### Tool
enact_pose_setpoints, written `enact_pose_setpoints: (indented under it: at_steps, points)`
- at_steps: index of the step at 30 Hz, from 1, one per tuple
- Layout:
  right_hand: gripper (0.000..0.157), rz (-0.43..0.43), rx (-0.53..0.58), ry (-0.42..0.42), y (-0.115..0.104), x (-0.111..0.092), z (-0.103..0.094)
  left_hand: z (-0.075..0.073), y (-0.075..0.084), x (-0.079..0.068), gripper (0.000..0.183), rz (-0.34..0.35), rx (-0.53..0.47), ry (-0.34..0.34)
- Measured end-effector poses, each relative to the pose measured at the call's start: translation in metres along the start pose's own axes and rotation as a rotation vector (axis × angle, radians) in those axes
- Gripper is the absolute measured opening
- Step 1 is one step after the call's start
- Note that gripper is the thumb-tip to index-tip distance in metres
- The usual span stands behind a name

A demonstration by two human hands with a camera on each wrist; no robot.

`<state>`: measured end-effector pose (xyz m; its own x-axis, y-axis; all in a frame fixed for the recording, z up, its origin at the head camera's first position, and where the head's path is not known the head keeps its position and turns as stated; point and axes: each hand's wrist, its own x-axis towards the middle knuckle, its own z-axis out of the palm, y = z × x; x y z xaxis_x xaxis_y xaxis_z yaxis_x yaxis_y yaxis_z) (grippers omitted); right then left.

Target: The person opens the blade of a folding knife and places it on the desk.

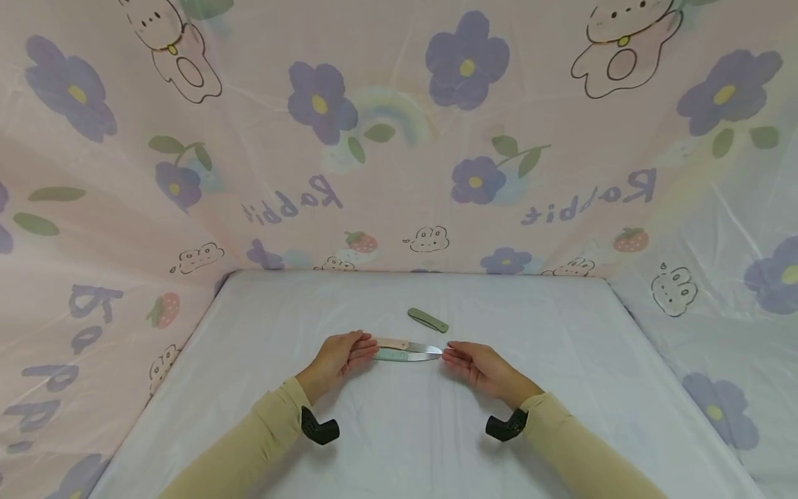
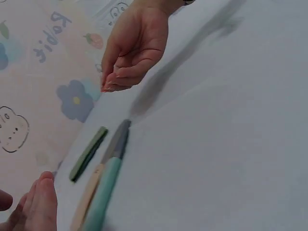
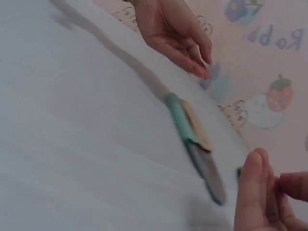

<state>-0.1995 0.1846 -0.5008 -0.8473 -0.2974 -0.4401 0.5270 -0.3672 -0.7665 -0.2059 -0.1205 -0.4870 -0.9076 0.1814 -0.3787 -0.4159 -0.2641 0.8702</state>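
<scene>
Two unfolded pocket knives lie side by side on the white table, a peach-handled knife [image 1: 393, 344] and a mint-handled knife [image 1: 391, 355], blades toward the right. Just beyond them is a folded green pocket knife [image 1: 428, 320]. My left hand [image 1: 337, 359] hovers by the handle ends, its fingers fairly straight and holding nothing. Over by the blade tips is my right hand [image 1: 483, 369], fingers loosely bent, with nothing seen in it. Both wrist views show the knives apart from the hands. The green knife is mostly hidden behind fingers in the right wrist view.
The white-covered table [image 1: 399, 443] meets a patterned cloth [image 1: 386, 173] at its back and sides. A black wrist device [image 1: 321, 427] is on the left sleeve, and another black device [image 1: 506, 425] is on the right one.
</scene>
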Motion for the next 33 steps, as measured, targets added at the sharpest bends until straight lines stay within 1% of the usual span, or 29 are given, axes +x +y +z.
enact_pose_setpoints:
  at_steps: [5,8,12,14,16,18,21,25,28,31,33]
  points:
    - [0.054,-0.093,-0.067,-0.051,-0.029,0.0,-0.007,-0.004,0.037,0.006,0.04,0.047,-0.032,0.017]
    - [0.053,-0.134,-0.085,-0.077,-0.045,0.0,-0.01,-0.008,0.058,0.008,0.038,0.069,-0.066,0.027]
    - [0.045,-0.211,-0.096,-0.1,-0.065,-0.001,-0.014,-0.01,0.082,0.009,0.034,0.112,-0.182,0.019]
    - [0.042,-0.26,-0.094,-0.108,-0.072,0.0,-0.017,-0.009,0.091,0.011,0.036,0.144,-0.248,0.009]
    - [0.04,-0.303,-0.077,-0.117,-0.077,0.002,-0.018,-0.006,0.097,0.016,0.036,0.175,-0.289,0.006]
    - [0.04,-0.331,-0.063,-0.117,-0.08,0.005,-0.02,-0.001,0.099,0.024,0.037,0.188,-0.307,0.007]
    - [0.043,-0.341,-0.068,-0.121,-0.081,0.014,-0.022,0.007,0.093,0.039,0.033,0.166,-0.308,0.029]
    - [0.046,-0.318,-0.132,-0.095,-0.078,0.03,-0.023,0.016,0.078,0.059,0.03,0.107,-0.26,0.061]
    - [0.047,-0.285,-0.178,-0.069,-0.076,0.045,-0.021,0.024,0.066,0.072,0.035,0.067,-0.195,0.074]
    - [0.048,-0.261,-0.225,-0.057,-0.073,0.058,-0.018,0.032,0.054,0.081,0.039,0.007,-0.159,0.06]
    - [0.047,-0.25,-0.259,-0.049,-0.07,0.065,-0.015,0.038,0.046,0.085,0.04,-0.048,-0.166,0.033]
